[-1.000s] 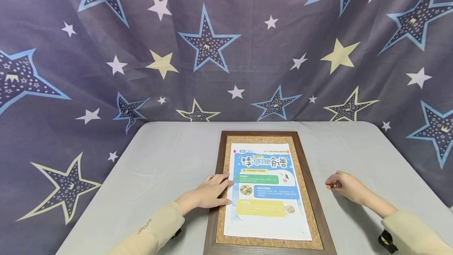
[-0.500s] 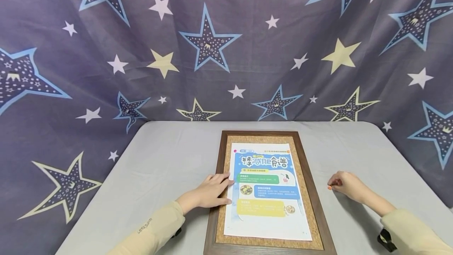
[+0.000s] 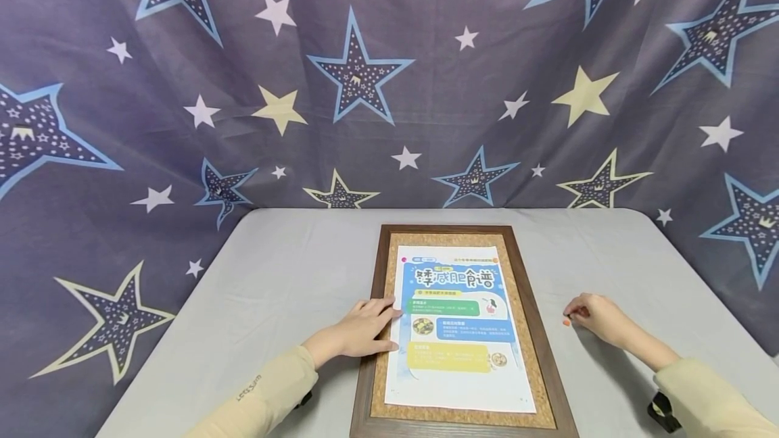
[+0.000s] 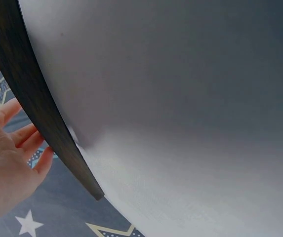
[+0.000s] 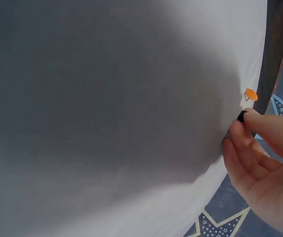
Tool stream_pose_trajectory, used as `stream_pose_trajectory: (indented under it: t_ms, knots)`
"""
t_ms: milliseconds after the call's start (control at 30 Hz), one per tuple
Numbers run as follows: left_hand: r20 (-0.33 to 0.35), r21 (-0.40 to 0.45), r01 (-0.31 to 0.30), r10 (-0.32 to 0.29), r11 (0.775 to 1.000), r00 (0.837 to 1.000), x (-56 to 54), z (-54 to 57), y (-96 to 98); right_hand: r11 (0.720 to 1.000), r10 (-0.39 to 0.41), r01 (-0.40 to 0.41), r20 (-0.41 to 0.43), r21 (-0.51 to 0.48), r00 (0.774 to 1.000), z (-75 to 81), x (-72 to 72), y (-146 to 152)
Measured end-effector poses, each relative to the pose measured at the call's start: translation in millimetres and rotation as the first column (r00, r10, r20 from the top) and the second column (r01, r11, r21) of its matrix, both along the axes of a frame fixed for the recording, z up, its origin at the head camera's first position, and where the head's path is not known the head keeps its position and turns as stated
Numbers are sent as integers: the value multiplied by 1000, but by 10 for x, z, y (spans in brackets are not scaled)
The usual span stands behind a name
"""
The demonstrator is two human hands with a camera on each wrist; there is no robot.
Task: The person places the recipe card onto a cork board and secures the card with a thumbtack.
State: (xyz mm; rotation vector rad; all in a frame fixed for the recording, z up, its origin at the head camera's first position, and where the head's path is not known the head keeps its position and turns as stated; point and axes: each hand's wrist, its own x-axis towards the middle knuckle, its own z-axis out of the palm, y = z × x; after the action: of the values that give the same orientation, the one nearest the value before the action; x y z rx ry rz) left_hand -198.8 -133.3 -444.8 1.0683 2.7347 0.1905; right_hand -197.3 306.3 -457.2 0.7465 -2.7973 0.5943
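Observation:
A printed poster [image 3: 456,387] lies on a wood-framed cork board [image 3: 462,416]. A pink thumbtack [image 3: 404,260] is at its top left corner and an orange one at its top right. My left hand [image 3: 359,330] rests across the board's left frame, fingers spread, fingertips on the poster's left edge. Right of the board, my right hand [image 3: 602,320] pinches a small black thumbtack [image 5: 241,116] between thumb and fingers, low over the table. Just beyond those fingertips, a loose orange thumbtack [image 5: 251,94] lies with its metal pin showing in the right wrist view.
The board stands on a table with a pale grey cloth [image 3: 292,262]. A dark curtain [image 3: 389,147] printed with stars hangs behind and at both sides. In the left wrist view, the dark frame edge [image 4: 42,103] runs past the left fingers.
The orange thumbtack, first at the right fingertips, now lies on the table slightly apart from them. The right hand has shifted slightly to the right. The left hand has stayed in place.

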Motion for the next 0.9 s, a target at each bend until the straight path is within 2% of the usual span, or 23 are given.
stream_pose_trajectory:
  t_ms: [233, 467, 600, 700, 833, 900]
  knots:
    - [5, -4, -10, 10, 1000, 1000, -4, -11, 6, 999, -34, 35, -11, 21, 999, 3, 16, -3]
    - [14, 9, -15, 15, 1000, 1000, -9, -13, 0, 998, -54, 56, 59, -21, 997, 113, 23, -81]
    - [10, 7, -12, 12, 1000, 1000, -16, -10, -3, 995, -15, 28, 138, -92, 990, 177, 17, -180]
    - [9, 0, -9, 9, 1000, 1000, -13, -9, -4, 990, 33, -10, 161, -141, 986, 189, 12, -264]
    - [12, -3, -10, 10, 1000, 1000, 4, -5, 1, 987, 76, -52, 162, -152, 984, 198, 20, -387]
    - [14, 0, -11, 11, 1000, 1000, 6, -10, 4, 986, 88, -58, 192, -157, 978, 216, 27, -459]
